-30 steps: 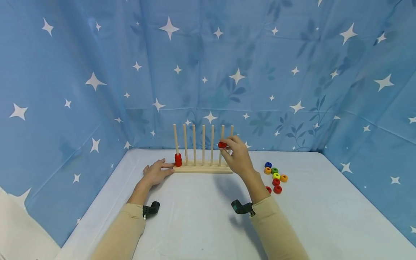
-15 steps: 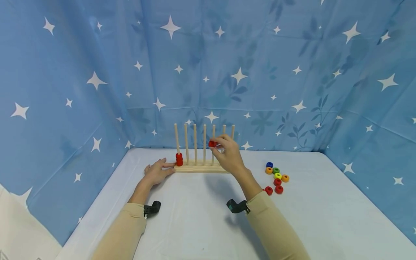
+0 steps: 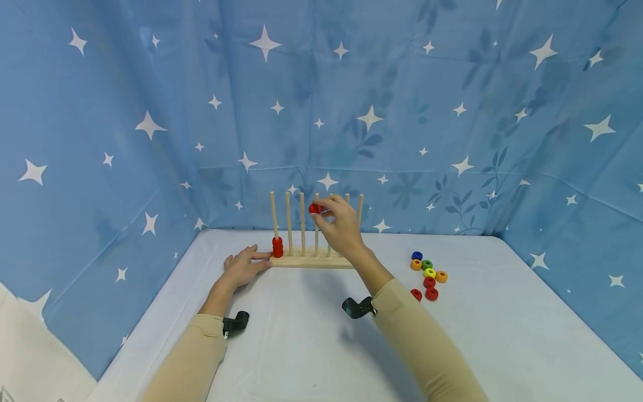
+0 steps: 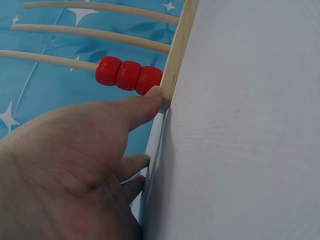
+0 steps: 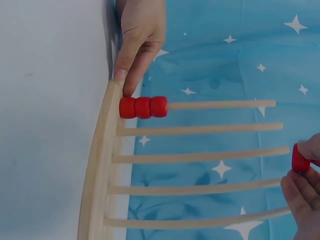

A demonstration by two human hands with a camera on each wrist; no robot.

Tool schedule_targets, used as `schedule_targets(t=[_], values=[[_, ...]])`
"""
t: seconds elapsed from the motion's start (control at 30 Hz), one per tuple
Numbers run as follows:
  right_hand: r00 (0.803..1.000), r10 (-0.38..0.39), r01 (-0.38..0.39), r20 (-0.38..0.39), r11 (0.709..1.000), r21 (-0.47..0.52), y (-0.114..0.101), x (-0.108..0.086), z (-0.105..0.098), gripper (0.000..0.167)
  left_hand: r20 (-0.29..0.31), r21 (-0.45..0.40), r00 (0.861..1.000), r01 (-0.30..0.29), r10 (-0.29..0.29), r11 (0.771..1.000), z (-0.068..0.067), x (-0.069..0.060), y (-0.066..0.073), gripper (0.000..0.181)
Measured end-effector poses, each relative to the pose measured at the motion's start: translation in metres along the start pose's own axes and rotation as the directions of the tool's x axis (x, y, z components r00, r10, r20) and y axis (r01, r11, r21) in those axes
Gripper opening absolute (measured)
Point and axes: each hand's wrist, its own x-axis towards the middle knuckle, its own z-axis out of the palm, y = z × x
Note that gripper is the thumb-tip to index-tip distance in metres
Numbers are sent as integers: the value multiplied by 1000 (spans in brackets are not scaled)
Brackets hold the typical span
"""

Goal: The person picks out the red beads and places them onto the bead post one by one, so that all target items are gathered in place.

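**A red bead up by the pegs**

The right hand (image 3: 342, 223) pinches a red bead (image 3: 314, 208) with its thumb and fingers, high up at twelve o'clock from the middle of the wooden rack (image 3: 311, 262). The bead is near the tops of the pegs (image 3: 302, 223) but not on one. The left hand (image 3: 243, 268), at nine o'clock, pinches the rack's end. Close by, three red beads (image 3: 277, 247) sit stacked on the end peg. More loose beads (image 3: 429, 282) lie on the white table (image 3: 296, 335) between three and four o'clock.

The step in hand looks like carrying the bead to a peg; I can't tell which. The next move seems to need its hole lined up over a peg top, with the rack kept still
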Motion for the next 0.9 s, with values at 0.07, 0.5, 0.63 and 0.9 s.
schedule_targets(t=[0.07,0.5,0.63,0.9], values=[[1000,-3,3,-24,1000,18,-3,5,4,26,0,4,1000,-3,3,1000,0,0,0,41],[997,39,-36,-63,998,50,-15,24,25,28,-3,8,1000,4,-4,1000,1,0,-1,41],[998,42,-40,-54,998,48,-17,26,31,28,-10,1,1000,-2,2,1000,1,1,-1,40],[997,46,-42,-61,997,58,-19,31,41,30,-14,11,1000,3,-3,1000,1,1,-1,40]])
